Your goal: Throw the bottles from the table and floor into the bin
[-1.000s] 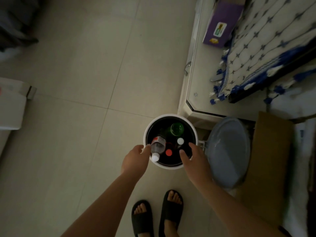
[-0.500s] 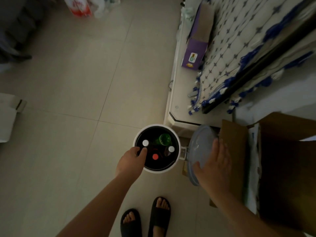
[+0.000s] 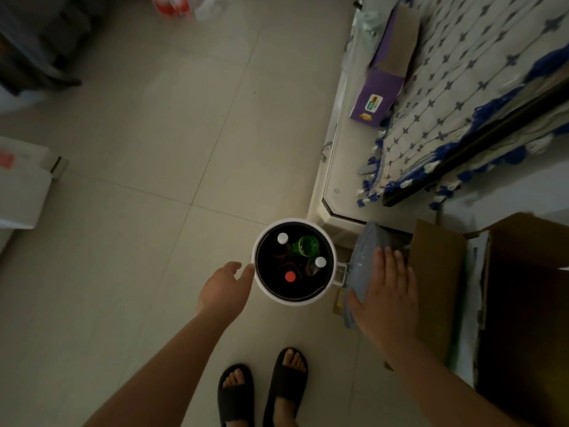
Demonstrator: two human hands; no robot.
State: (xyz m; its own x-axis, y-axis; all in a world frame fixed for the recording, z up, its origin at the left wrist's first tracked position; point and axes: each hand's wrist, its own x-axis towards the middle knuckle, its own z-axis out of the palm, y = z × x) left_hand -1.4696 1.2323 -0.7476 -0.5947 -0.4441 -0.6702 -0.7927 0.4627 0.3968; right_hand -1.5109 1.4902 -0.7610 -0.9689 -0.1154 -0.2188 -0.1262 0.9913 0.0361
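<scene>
A round white bin [image 3: 261, 291] with a dark inside stands on the tiled floor in front of me. Several bottles stand in it: a green bottle [image 3: 305, 245], two white-capped bottles [image 3: 282, 238] and a red-capped bottle [image 3: 289, 276]. My left hand [image 3: 222, 288] hovers at the bin's left rim, fingers apart, holding nothing. My right hand [image 3: 385, 288] lies flat, fingers spread, on the grey-blue hinged lid [image 3: 366, 241] that hangs open at the bin's right.
A low white table [image 3: 341, 167] with a blue-and-white patterned cloth [image 3: 462, 87] and a purple box [image 3: 374, 100] stands behind the bin. Brown cardboard boxes [image 3: 523, 303] are on the right. A white object [image 3: 21, 183] sits at the left edge. My feet in black sandals [image 3: 261, 389] are below.
My left hand let a white-capped bottle drop into the bin and now hovers empty. My right hand moved from the bin's rim onto the open lid.
</scene>
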